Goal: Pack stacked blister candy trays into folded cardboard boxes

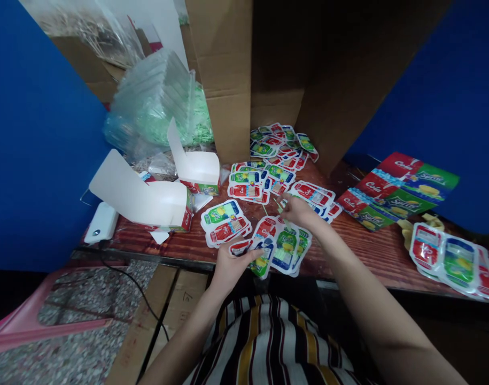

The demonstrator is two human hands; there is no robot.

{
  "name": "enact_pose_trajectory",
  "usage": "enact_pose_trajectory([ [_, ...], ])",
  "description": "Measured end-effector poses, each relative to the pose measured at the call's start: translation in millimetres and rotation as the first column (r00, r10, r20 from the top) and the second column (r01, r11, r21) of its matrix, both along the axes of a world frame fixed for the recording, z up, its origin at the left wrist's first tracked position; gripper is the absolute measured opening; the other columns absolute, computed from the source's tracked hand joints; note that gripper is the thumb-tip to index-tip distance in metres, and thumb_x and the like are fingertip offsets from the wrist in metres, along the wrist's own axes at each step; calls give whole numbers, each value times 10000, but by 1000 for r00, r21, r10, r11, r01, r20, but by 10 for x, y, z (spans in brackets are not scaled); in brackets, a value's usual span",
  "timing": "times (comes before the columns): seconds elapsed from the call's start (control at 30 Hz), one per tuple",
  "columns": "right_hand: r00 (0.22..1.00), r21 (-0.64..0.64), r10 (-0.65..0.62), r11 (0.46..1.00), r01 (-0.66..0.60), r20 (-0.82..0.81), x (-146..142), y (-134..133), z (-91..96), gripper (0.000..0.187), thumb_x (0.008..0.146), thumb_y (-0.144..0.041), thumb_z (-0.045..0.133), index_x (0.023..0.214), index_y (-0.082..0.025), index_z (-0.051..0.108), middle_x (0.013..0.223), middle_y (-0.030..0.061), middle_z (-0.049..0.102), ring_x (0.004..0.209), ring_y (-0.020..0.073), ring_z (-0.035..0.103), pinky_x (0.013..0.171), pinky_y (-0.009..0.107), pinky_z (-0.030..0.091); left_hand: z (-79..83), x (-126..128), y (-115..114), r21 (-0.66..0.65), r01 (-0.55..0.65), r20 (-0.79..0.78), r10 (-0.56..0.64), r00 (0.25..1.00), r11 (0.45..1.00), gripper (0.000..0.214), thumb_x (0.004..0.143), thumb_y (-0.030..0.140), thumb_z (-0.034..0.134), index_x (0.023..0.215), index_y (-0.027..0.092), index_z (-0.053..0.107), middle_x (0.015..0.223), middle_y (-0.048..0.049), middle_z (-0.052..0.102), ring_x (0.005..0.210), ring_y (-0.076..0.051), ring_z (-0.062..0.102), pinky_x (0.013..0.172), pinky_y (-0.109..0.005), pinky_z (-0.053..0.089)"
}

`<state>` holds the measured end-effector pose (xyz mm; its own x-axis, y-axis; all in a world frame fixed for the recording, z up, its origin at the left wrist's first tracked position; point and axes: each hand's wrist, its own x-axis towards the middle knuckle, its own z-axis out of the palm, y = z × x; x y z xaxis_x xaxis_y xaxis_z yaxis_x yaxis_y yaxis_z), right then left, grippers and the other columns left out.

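Note:
My left hand (236,264) is closed on a flat can-shaped packet (263,262), green and blue with white edges, thumb on top. A red packet also shows by its fingers. Beneath and beside it lie more Cola and Sprite packets (286,247) in clear plastic at the table edge. Over them, my right hand (298,210) has its fingers pinched together, with a thin green strip (278,205) at the fingertips. Just left is a stack of packets (225,220); behind the right hand is another stack (314,197).
Open printed boxes (160,206) with white lids stand left, near a white device (102,223). A large carton (224,80) on its side holds a packet heap (282,144). Closed Cola-Sprite boxes (400,190) and packet strips (455,259) lie right. Green shredded paper (204,117) and plastic bags sit behind.

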<state>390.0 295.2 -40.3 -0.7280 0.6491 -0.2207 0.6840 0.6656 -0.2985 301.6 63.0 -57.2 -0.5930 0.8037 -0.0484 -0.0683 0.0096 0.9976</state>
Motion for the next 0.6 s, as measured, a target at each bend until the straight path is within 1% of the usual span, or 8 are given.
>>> enact_pose_trajectory([
  [0.1, 999, 67, -30, 997, 31, -21, -142, 161, -30, 441, 806, -121, 530, 1238, -184, 467, 931, 53, 700, 872, 179, 646, 739, 233, 428, -15, -2, -7, 4, -17, -4, 17, 1000, 1000, 268, 677, 296, 803, 882, 140, 727, 890, -37, 733, 839, -182, 650, 871, -321, 513],
  [0.17, 999, 92, -41, 995, 41, 4, -245, 209, -69, 428, 811, -114, 525, 1232, -166, 471, 973, 92, 696, 919, 209, 646, 762, 259, 431, -16, -10, -13, 5, -21, -4, 21, 1000, 1000, 271, 679, 297, 802, 886, 139, 728, 896, -41, 734, 858, -190, 651, 881, -327, 510],
  [0.23, 998, 94, -39, 995, 35, 48, -331, 215, -97, 429, 804, -128, 553, 1225, -149, 477, 999, 127, 692, 937, 242, 651, 759, 284, 441, -12, -21, -20, 11, -18, -1, 18, 1000, 1000, 273, 684, 292, 798, 899, 139, 728, 900, -44, 735, 884, -197, 652, 892, -331, 506],
  [0.37, 990, 88, -24, 996, 12, 141, -468, 163, -99, 538, 738, -116, 644, 1243, -105, 458, 1107, 212, 650, 1008, 304, 641, 771, 326, 461, -8, -38, -29, 22, -29, 12, 29, 1000, 999, 292, 683, 277, 799, 933, 146, 722, 914, -38, 737, 908, -198, 657, 901, -325, 505],
  [0.47, 984, 77, -2, 997, -12, 177, -542, 124, -97, 587, 687, -73, 681, 1234, -107, 468, 1152, 220, 628, 1056, 307, 625, 802, 324, 462, -6, -36, -25, 23, -30, 19, 30, 999, 999, 293, 683, 278, 797, 931, 145, 719, 913, -38, 737, 917, -204, 659, 895, -327, 511],
  [0.6, 990, 73, 31, 996, -41, 136, -511, 142, -116, 617, 672, -44, 659, 1249, -110, 451, 1172, 204, 621, 1053, 287, 623, 805, 305, 452, -1, -31, -25, 26, -43, 13, 43, 999, 999, 292, 681, 286, 795, 922, 141, 717, 912, -42, 737, 923, -216, 661, 884, -333, 520],
])
